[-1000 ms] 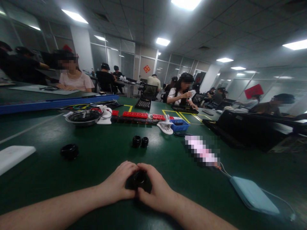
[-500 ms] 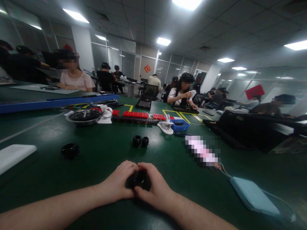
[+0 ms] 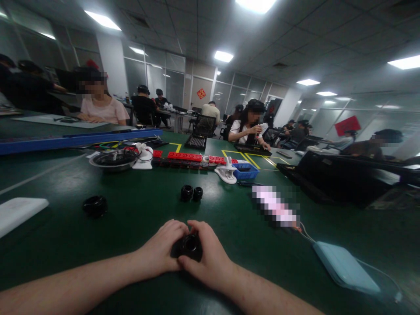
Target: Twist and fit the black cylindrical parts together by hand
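Observation:
On the green tabletop in front of me, I hold a round, hollow black fitting (image 3: 190,245), which looks like a cable gland, between both hands. My left hand (image 3: 164,246) curls around its left side. From the right, my right hand (image 3: 211,260) closes on it, thumb at the near side and fingers at the far side. Its round opening faces up towards me; the lower part is dark and partly hidden by the fingers. Just beyond my hands, two smaller black fittings (image 3: 191,193) stand side by side. A larger black fitting (image 3: 95,206) lies to the left.
A pixelated phone (image 3: 275,205) is cabled to a pale blue power bank (image 3: 347,267) on the right. Farther back are a metal bowl (image 3: 113,167), red blocks (image 3: 184,156), a white clip stand (image 3: 226,173) and a blue bin (image 3: 246,173). A white slab (image 3: 21,212) lies left.
My right thumb has shifted slightly left along the near side of the black fitting. Both hands remain around it. The whole view has moved very slightly.

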`<state>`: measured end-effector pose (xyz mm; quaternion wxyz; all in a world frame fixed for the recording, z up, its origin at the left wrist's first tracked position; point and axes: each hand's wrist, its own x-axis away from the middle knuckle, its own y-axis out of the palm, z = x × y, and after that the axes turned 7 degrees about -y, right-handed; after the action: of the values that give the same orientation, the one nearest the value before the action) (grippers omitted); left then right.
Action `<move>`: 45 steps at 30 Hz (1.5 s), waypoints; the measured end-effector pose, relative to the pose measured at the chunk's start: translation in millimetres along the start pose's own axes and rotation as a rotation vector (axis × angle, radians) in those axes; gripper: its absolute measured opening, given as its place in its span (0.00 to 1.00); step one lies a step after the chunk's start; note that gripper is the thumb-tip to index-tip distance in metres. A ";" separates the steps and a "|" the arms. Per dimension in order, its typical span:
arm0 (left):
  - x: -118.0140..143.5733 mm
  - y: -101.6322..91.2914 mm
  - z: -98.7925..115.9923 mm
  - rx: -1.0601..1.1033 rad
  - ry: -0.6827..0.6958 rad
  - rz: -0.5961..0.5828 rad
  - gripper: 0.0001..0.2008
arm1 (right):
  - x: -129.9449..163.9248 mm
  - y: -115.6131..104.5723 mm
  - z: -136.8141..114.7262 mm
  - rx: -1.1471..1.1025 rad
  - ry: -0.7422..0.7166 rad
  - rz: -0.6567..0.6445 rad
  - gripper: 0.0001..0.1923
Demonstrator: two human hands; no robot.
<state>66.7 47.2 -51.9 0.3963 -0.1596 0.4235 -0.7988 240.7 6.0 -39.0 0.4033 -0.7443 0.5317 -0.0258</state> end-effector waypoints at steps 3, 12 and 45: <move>1.0 -0.3 0.0 -0.005 0.006 0.012 0.23 | 0.7 -2.5 -1.1 -0.070 -0.074 -0.023 0.34; 0.3 1.1 -3.0 0.004 0.023 0.001 0.22 | 1.2 -1.0 0.5 -0.023 0.015 0.010 0.33; 0.9 2.6 -3.7 0.005 0.016 0.027 0.23 | 2.9 -5.3 -2.4 -0.116 -0.149 -0.047 0.34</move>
<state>65.3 47.7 -56.2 0.4043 -0.1464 0.4267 -0.7956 244.9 2.9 -35.1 0.3972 -0.7786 0.4830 0.0512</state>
